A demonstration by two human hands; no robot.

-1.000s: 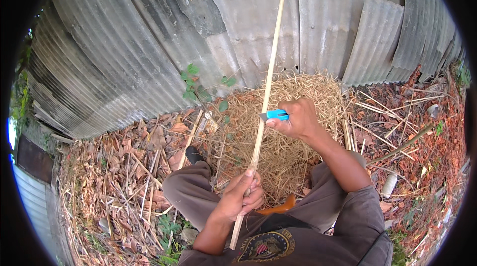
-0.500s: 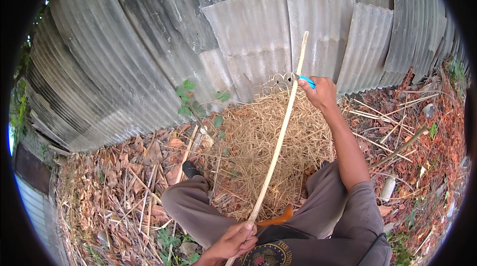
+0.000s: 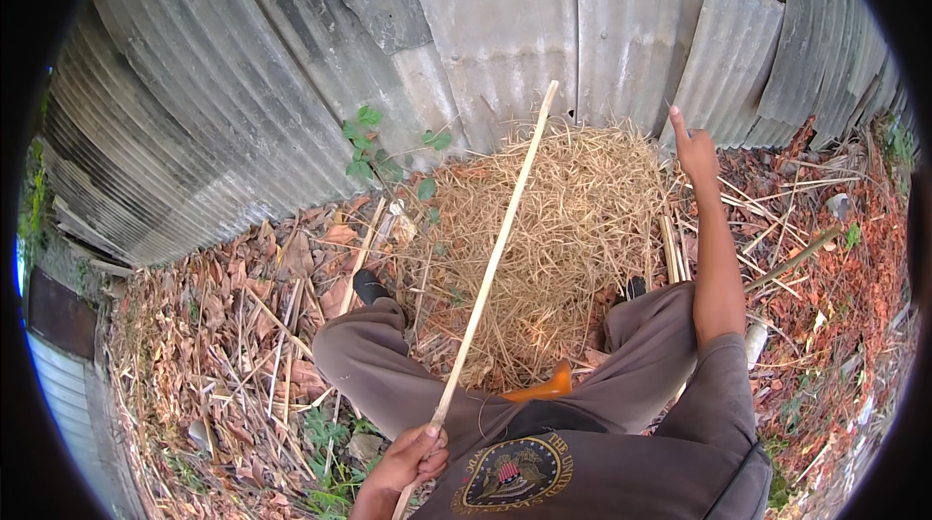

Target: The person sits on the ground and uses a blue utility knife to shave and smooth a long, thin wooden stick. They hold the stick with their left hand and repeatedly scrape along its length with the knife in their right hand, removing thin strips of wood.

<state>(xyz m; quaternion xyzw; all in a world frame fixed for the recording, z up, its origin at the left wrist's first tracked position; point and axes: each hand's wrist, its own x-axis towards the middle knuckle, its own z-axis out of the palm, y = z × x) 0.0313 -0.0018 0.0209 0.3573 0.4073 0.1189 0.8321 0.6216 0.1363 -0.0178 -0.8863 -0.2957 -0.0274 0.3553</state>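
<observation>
My left hand [image 3: 417, 460] is closed around the lower end of a long, pale stripped stick [image 3: 495, 258]. The stick leans away from me over a heap of thin, curly shavings [image 3: 573, 219], its far end near the metal wall. Off to the right of the stick, my right hand [image 3: 695, 153] is raised with the thumb stretched out and the other fingers curled. Half a second ago a small blue-handled knife showed in that hand; now its handle is hidden by the fingers. Between my thighs lies a curved orange object [image 3: 544, 386] of unclear kind.
A fence of grey corrugated metal sheets [image 3: 505, 34] stands close in front. Dry brown leaves [image 3: 262, 326] and loose sticks [image 3: 777, 219] litter the ground on both sides. A small green plant [image 3: 364, 146] grows by the fence. My bent legs [image 3: 388, 365] frame the shavings.
My right hand has come off the stick and moved to the right. The stick has shifted left and toward me with my left hand. The knife's blue handle no longer shows.
</observation>
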